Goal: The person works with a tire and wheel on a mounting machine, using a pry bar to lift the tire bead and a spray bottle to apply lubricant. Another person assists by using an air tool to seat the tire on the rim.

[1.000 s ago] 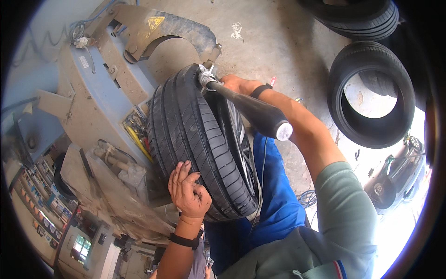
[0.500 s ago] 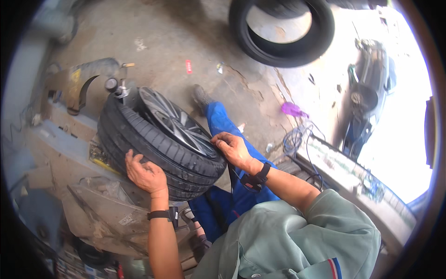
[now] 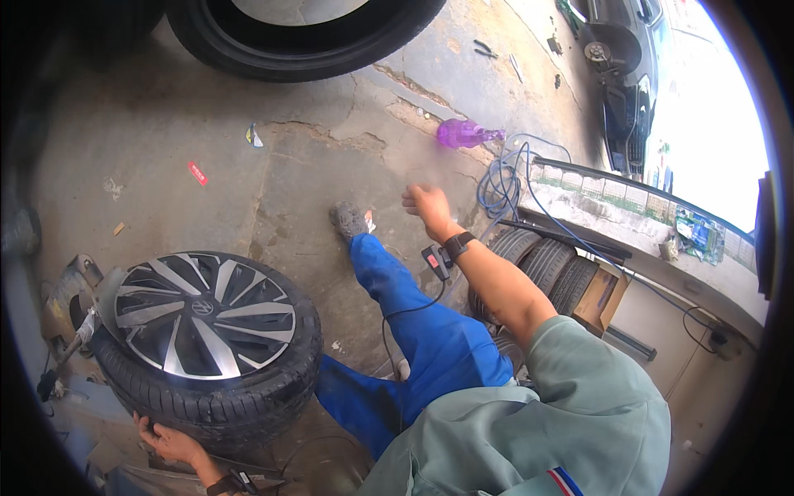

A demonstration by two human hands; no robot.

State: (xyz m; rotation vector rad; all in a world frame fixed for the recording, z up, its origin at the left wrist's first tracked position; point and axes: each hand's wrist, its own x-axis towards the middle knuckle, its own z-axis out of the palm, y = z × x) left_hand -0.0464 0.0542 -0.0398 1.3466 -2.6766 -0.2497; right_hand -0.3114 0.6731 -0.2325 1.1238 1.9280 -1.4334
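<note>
A car wheel (image 3: pixel 207 318) with a black-and-silver alloy rim and a dark tyre sits tilted at the lower left. My left hand (image 3: pixel 172 443) is against the lower part of its tread, open, with fingers apart; the wheel hides some of the contact. Well away from the wheel, my right hand (image 3: pixel 428 208) is held out over the floor, its fingers loosely curled in. Nothing shows in that hand, though its palm is turned from view. Beside the wheel's left edge stands a metal machine part (image 3: pixel 87 322), partly covered by the tyre.
A loose tyre (image 3: pixel 306 62) lies on the cracked concrete floor ahead. To the right are a purple bottle (image 3: pixel 467 134), a coiled blue hose (image 3: pixel 500 186) and several stacked tyres (image 3: pixel 546 269) under a ledge (image 3: pixel 595 198). A dark car (image 3: pixel 628 83) stands beyond.
My right hand has left the rim's edge and swung out to the right. The left hand has gone lower along the tread. The view has shifted, and the rim now faces up more.
</note>
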